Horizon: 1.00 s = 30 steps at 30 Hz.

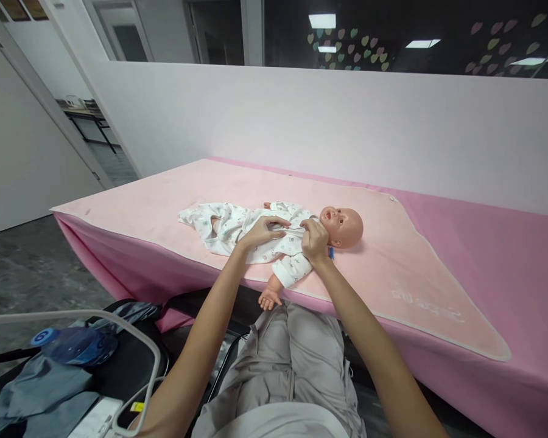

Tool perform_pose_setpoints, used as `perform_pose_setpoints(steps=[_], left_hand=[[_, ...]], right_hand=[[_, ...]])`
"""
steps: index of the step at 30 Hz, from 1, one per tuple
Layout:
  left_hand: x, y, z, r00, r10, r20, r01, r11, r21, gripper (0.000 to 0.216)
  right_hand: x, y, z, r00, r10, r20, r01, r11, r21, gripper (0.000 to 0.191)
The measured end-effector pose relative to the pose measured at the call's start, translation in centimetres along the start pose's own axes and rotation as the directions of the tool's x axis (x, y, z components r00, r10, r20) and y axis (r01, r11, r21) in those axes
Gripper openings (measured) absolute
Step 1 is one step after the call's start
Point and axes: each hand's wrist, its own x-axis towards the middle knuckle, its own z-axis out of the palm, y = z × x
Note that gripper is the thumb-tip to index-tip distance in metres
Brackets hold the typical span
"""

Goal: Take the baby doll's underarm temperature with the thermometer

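Observation:
A baby doll [347, 227] lies on its back with its head to the right, dressed in a white patterned romper [231, 220]. My left hand [267, 231] rests over the romper's front at the belly, its thumb and fingers curled toward the fabric. Near the doll's neck, my right hand [315, 238] pinches the romper's front edge at the chest. One doll hand [270, 293] hangs over the table's near edge. Beside the neck, a small blue piece [331, 252] shows next to my right wrist.
Under the doll is a pale pink mat [402, 274] on a table with a darker pink cloth [475, 243]. A white wall [347, 121] stands behind. At lower left, a black chair holds a blue-capped bottle [77, 345] and grey cloth [41, 389]; a pale curved tube [137, 331] crosses there.

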Motion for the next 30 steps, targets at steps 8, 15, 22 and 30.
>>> perform_pose_setpoints(steps=[8,15,22,30], left_hand=[[0.0,0.1,0.6,0.994,-0.032,-0.106,0.036,0.999,0.037,0.028],[-1.3,0.0,0.6,0.967,0.094,-0.238,-0.032,0.967,0.252,0.026],[-4.2,-0.7,-1.0,0.948,0.059,-0.314,0.085,0.901,0.425,0.013],[-5.0,-0.7,-1.2,0.946,0.002,-0.323,0.073,0.973,0.22,0.012]], right_hand=[[0.0,-0.1,0.0,1.0,0.008,-0.007,-0.008,1.0,-0.008,0.025],[0.2,-0.1,-0.2,1.0,-0.007,-0.024,0.007,1.0,-0.027,0.025],[0.1,0.0,0.0,0.999,-0.009,-0.041,0.008,1.0,-0.002,0.025],[0.1,0.1,0.1,1.0,0.015,-0.028,-0.016,0.999,-0.031,0.025]])
